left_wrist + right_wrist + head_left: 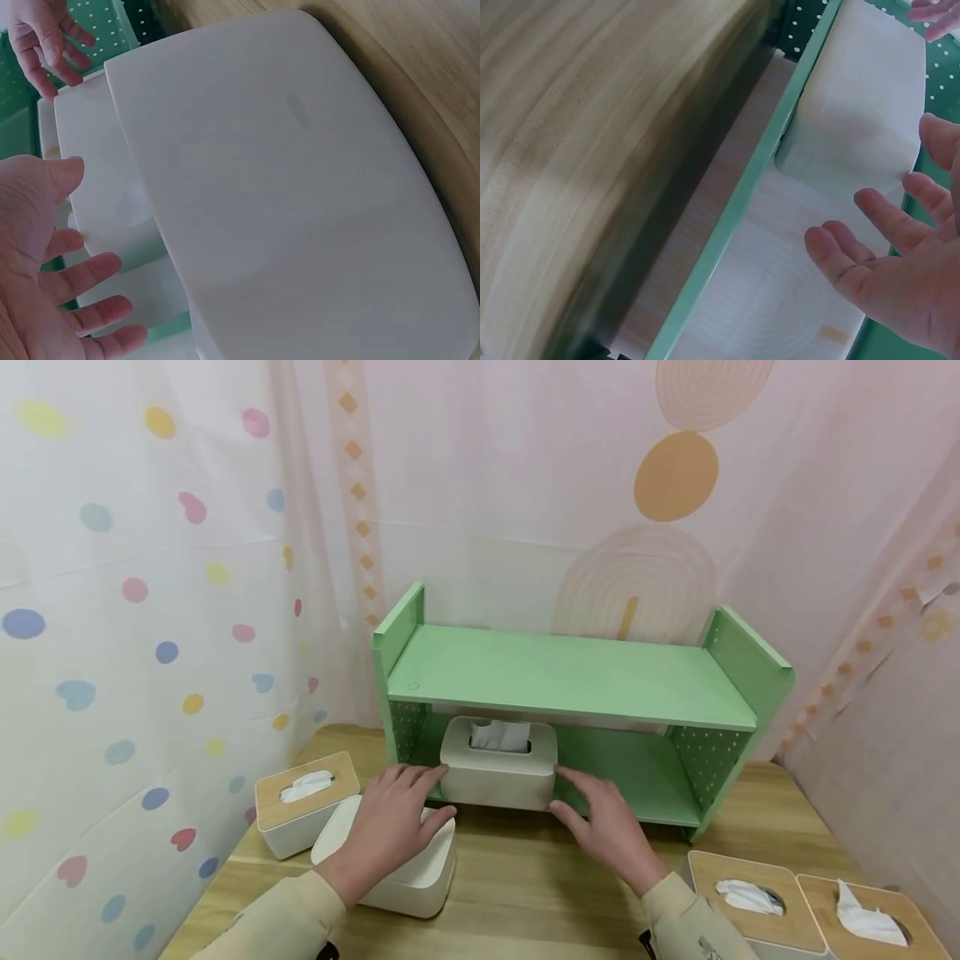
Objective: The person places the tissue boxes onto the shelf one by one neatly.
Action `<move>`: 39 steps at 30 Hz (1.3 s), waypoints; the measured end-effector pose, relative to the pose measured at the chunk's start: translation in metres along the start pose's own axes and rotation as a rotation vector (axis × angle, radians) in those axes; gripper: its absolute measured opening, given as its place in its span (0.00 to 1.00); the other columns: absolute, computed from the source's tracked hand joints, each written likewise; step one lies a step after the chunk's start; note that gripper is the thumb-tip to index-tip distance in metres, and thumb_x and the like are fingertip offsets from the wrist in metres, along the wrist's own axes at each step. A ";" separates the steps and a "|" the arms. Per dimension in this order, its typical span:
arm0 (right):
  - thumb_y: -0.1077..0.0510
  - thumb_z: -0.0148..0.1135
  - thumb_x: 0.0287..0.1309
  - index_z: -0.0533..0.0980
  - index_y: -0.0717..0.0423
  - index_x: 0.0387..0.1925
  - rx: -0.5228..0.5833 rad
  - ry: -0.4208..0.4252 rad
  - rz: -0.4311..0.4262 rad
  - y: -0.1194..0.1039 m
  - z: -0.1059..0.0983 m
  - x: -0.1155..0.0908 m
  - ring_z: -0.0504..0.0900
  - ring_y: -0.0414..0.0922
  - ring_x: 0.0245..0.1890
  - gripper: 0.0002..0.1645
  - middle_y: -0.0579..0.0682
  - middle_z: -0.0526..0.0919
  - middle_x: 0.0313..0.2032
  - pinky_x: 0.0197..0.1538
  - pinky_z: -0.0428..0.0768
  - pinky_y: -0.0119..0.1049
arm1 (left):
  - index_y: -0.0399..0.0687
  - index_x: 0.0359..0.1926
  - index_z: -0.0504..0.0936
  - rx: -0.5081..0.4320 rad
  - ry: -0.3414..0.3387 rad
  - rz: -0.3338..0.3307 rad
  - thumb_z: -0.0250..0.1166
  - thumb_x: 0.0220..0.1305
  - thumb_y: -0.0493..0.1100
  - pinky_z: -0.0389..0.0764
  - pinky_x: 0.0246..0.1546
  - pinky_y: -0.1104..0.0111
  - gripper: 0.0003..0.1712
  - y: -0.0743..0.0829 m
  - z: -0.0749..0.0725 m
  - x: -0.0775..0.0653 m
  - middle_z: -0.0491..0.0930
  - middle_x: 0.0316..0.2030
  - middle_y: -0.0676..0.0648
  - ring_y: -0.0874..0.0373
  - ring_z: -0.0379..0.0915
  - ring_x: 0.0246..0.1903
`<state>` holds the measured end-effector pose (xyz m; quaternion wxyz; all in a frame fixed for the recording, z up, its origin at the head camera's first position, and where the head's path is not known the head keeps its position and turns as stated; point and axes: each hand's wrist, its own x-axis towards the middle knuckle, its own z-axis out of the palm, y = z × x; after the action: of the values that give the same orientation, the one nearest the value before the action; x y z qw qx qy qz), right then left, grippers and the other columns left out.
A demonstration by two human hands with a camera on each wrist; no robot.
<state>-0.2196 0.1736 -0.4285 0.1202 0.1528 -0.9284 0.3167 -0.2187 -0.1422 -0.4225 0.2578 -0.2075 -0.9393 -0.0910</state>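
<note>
A white tissue box (pixel 498 781) with a tissue sticking out of its top slot stands at the front of the lower shelf (pixel 615 772) of a green rack. My left hand (pixel 393 818) is at its left side, fingers spread and loosely extended. On the opposite side, my right hand (pixel 606 827) has its fingertips right by the box's right end. The right wrist view shows the same tissue box (pixel 862 97) behind the shelf's front edge, with the right-hand fingers (pixel 892 217) relaxed beside it. Under my left forearm sits another white box (pixel 412 881), partly hidden.
The green rack's upper shelf (pixel 577 672) lies above the tissue box. A wood-lidded tissue box (pixel 300 814) stands at left on the wooden table (pixel 540 902). Two more, one box (pixel 738 877) beside another (pixel 892 902), are at the right front. Patterned curtains (pixel 495 485) hang behind.
</note>
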 end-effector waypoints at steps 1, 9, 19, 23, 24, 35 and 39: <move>0.48 0.68 0.73 0.72 0.51 0.76 -0.003 -0.007 -0.003 0.001 0.000 -0.001 0.75 0.65 0.72 0.35 0.59 0.78 0.72 0.73 0.71 0.67 | 0.49 0.66 0.83 -0.002 -0.009 0.000 0.75 0.66 0.59 0.82 0.56 0.45 0.33 0.000 0.000 0.000 0.88 0.54 0.43 0.40 0.81 0.56; 0.48 0.68 0.74 0.70 0.46 0.79 -0.009 -0.040 -0.003 0.005 0.000 -0.002 0.75 0.66 0.72 0.36 0.56 0.78 0.73 0.72 0.73 0.67 | 0.50 0.72 0.79 -0.018 -0.077 -0.026 0.75 0.67 0.59 0.84 0.51 0.47 0.37 0.000 0.002 0.003 0.90 0.50 0.41 0.40 0.83 0.51; 0.46 0.66 0.75 0.66 0.45 0.81 0.003 -0.127 -0.036 -0.010 0.018 0.027 0.75 0.65 0.73 0.39 0.56 0.76 0.75 0.72 0.74 0.64 | 0.51 0.82 0.64 -0.148 -0.330 -0.264 0.73 0.69 0.57 0.64 0.15 0.66 0.47 -0.018 -0.013 0.010 0.75 0.17 0.51 0.58 0.68 0.15; 0.47 0.67 0.74 0.64 0.45 0.82 0.026 -0.147 -0.049 -0.017 0.025 0.036 0.77 0.63 0.72 0.41 0.57 0.75 0.75 0.70 0.77 0.62 | 0.46 0.82 0.61 -0.166 -0.349 -0.300 0.73 0.70 0.57 0.62 0.14 0.66 0.49 -0.025 -0.015 0.014 0.69 0.12 0.51 0.58 0.64 0.12; 0.48 0.67 0.74 0.64 0.45 0.82 0.029 -0.151 -0.053 -0.018 0.026 0.038 0.77 0.63 0.72 0.41 0.58 0.75 0.75 0.70 0.77 0.61 | 0.45 0.82 0.61 -0.165 -0.349 -0.305 0.73 0.70 0.57 0.62 0.14 0.66 0.49 -0.027 -0.015 0.015 0.69 0.12 0.50 0.57 0.64 0.12; 0.47 0.66 0.75 0.61 0.47 0.84 0.037 -0.195 -0.055 -0.034 0.033 0.048 0.75 0.64 0.73 0.43 0.60 0.73 0.76 0.71 0.76 0.61 | 0.46 0.83 0.58 -0.145 -0.348 -0.340 0.72 0.70 0.57 0.62 0.15 0.64 0.51 -0.044 -0.017 0.010 0.70 0.13 0.50 0.56 0.65 0.13; 0.46 0.67 0.74 0.57 0.49 0.85 0.041 -0.220 -0.014 -0.036 0.037 0.039 0.71 0.68 0.75 0.47 0.62 0.71 0.77 0.72 0.74 0.64 | 0.48 0.83 0.62 -0.141 -0.343 -0.327 0.72 0.70 0.58 0.68 0.17 0.63 0.49 -0.045 -0.021 0.003 0.79 0.21 0.50 0.56 0.73 0.19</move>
<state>-0.2474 0.1149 -0.4246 0.0164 0.1954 -0.9282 0.3161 -0.2312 -0.1874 -0.4058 0.0613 -0.0824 -0.9817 -0.1601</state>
